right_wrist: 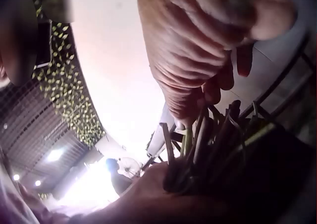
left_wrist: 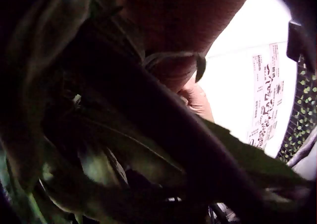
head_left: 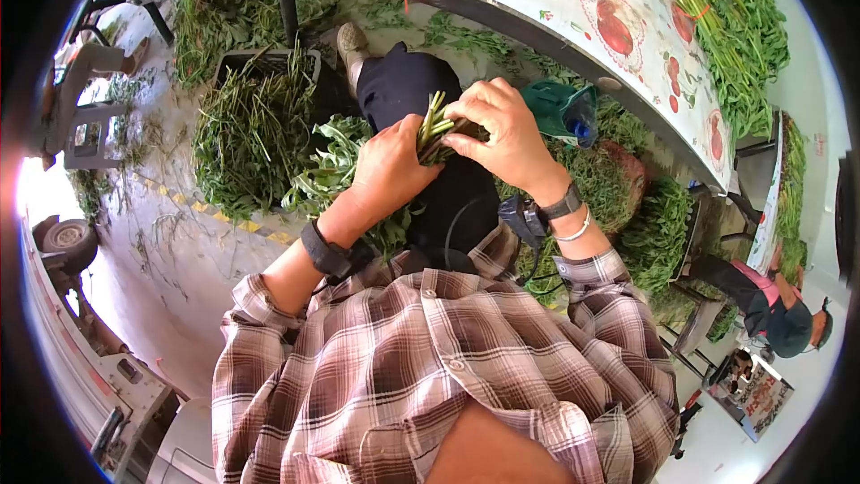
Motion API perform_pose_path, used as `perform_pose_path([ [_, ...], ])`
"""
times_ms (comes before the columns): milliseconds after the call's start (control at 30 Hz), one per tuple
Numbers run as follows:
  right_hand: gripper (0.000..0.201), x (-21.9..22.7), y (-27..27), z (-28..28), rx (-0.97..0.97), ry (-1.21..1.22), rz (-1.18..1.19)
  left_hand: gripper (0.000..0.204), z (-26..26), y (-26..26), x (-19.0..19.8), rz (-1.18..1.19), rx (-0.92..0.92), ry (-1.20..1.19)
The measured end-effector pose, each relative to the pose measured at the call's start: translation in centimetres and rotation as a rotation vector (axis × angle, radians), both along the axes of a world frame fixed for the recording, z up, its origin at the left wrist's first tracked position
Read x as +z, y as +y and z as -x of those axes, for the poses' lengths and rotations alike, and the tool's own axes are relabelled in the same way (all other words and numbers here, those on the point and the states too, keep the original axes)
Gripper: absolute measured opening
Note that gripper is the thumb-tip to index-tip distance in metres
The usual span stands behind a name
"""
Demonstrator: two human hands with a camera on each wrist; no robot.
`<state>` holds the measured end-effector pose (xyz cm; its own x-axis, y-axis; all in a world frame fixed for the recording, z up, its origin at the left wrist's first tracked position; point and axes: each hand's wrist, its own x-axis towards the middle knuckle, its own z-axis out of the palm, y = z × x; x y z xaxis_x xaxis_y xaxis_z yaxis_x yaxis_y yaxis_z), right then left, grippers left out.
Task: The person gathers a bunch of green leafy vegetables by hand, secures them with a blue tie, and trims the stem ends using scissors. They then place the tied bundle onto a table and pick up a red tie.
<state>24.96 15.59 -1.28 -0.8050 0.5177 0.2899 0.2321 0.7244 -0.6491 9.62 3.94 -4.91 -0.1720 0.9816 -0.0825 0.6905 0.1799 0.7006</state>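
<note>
My left hand grips a bunch of leafy green stems, its cut ends standing up out of the fist and its leaves hanging on the left. At those ends, my right hand pinches with thumb and fingertips. In the right wrist view the right hand reaches down to the stem ends, above the left hand. Dark leaves and a stem fill much of the left wrist view, with part of a hand behind them.
A crate heaped with greens stands at the left. Ahead is a table with a patterned cloth, a tied bundle on it. A green container and piled greens lie at the right. Another person is at far right.
</note>
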Motion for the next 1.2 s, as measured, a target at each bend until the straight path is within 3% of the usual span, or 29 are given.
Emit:
perform_pose_path([
  [200, 0.015, -0.5, 0.2, 0.7, 0.065, 0.055, 0.029, 0.047, 0.0, 0.0, 0.5, -0.032, -0.011, 0.001],
  [400, 0.012, -2.4, 0.2, 0.5, 0.027, 0.113, 0.217, 0.051, 0.0, -0.1, 1.0, -0.017, -0.006, 0.031],
  [767, 0.013, -4.4, -0.4, 0.5, -0.188, 0.254, 0.816, 0.056, 0.2, 0.3, 0.5, -0.016, -0.042, 0.028],
  [1200, 0.012, -2.9, -1.2, -0.8, -0.234, 0.247, 0.507, 0.051, 0.4, 0.4, -0.4, -0.03, 0.005, -0.034],
])
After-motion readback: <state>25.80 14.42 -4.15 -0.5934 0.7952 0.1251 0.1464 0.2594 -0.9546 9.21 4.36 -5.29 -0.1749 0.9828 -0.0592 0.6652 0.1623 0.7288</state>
